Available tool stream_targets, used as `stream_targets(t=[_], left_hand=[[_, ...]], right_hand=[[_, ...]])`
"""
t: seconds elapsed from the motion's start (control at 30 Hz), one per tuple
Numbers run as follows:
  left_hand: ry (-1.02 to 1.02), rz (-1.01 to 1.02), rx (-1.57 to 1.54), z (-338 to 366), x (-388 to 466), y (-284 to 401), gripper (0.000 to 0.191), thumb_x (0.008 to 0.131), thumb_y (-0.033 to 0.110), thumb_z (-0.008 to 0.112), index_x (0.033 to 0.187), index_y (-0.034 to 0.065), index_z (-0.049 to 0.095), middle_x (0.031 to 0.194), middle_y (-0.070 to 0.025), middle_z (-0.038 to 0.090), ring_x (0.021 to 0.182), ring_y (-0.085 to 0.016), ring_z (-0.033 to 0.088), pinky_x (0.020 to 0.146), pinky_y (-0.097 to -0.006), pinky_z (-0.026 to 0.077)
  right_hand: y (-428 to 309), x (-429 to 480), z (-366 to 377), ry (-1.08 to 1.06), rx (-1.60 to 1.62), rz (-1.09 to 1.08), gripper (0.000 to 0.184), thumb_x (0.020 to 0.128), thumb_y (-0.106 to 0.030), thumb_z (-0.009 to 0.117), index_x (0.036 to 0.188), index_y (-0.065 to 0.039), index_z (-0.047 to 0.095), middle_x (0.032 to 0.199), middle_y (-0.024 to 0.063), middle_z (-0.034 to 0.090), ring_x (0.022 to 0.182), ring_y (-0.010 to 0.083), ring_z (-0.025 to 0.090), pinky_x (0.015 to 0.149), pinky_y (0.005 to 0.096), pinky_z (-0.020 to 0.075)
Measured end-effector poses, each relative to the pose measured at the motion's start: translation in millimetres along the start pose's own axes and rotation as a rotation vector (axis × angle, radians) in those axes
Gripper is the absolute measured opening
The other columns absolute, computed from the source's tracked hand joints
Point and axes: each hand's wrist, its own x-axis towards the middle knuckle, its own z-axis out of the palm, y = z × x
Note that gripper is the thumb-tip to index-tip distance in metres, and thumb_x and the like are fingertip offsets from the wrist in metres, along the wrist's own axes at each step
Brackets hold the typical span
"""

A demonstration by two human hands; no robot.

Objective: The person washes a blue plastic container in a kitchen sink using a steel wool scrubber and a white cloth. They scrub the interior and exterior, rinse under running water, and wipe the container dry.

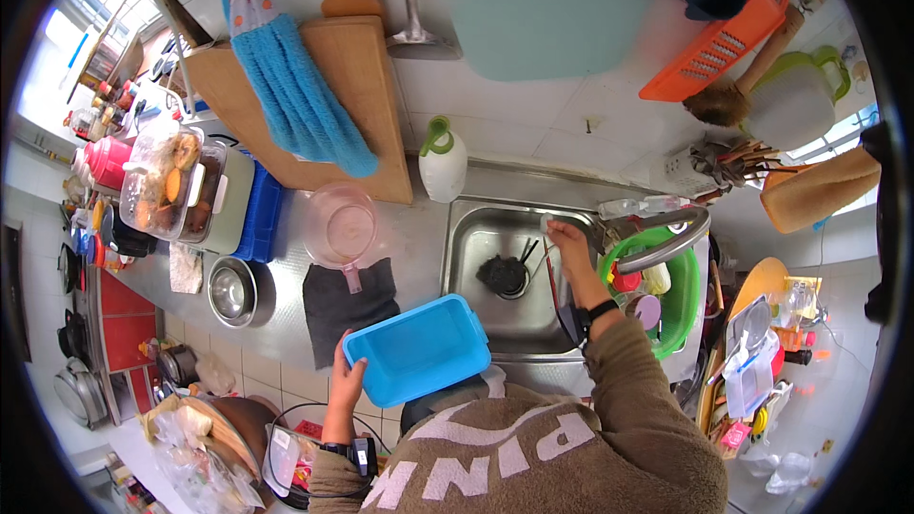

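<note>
My left hand grips the left end of a blue plastic basin, which is held tilted at the counter's front edge, left of the sink. Over the steel sink, my right hand pinches a small whitish item that I cannot identify. Below it in the sink lie a black scouring pad and thin dark sticks, probably chopsticks. A curved metal faucet arches over a green plastic basin holding several items, right of my right hand.
Left of the sink are a pink strainer-like bowl, a dark cloth, steel bowls and a white pitcher. A wooden cutting board leans on the wall beneath a hanging blue towel. An orange grater hangs at upper right.
</note>
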Motion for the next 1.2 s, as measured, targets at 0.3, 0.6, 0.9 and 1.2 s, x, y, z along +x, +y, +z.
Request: stream_targets(t=[0.3,0.6,0.9,1.2], left_hand=[[0.050,0.022,0.050,8,-1,25,0.062,0.096,0.008,0.055,0.154,0.0045,0.035,0.145,-0.0154,0.049,0.130,-0.024,0.049,0.109,-0.0350,0.039],[0.200,0.042,-0.163,3,-13,15,0.059,0.101,0.028,0.049,0.152,0.0012,0.037,0.152,-0.0136,0.043,0.138,-0.026,0.044,0.117,-0.0398,0.032],[0.170,0.054,-0.096,8,-28,13,0.067,0.102,0.048,0.049,0.154,0.0077,0.037,0.154,-0.0129,0.043,0.141,-0.028,0.042,0.116,-0.0445,0.031],[0.078,-0.178,-0.152,19,-31,5,0.073,0.096,0.032,0.064,0.155,0.0077,0.029,0.149,-0.0167,0.045,0.136,-0.033,0.045,0.107,-0.0460,0.043]], right_hand=[[-77,-138,-7,-0.277,0.725,0.308,0.031,0.092,0.004,0.047,0.119,0.000,0.060,0.111,0.0165,0.067,0.096,0.0339,0.071,0.096,0.0556,0.0574],[-102,-149,-5,-0.353,0.744,0.462,0.024,0.099,-0.029,0.050,0.081,-0.014,0.052,0.075,-0.0004,0.047,0.059,0.0104,0.040,0.045,0.0214,0.0275],[-98,-142,-6,-0.282,0.353,0.364,0.050,0.105,-0.054,0.042,0.069,-0.019,0.037,0.058,-0.0051,0.033,0.045,0.0080,0.025,0.041,0.0263,0.0176],[-13,-116,-31,-0.501,-0.795,-0.049,0.009,0.097,-0.014,0.050,0.091,-0.008,0.054,0.073,0.0032,0.054,0.058,0.0179,0.054,0.052,0.0334,0.0441]])
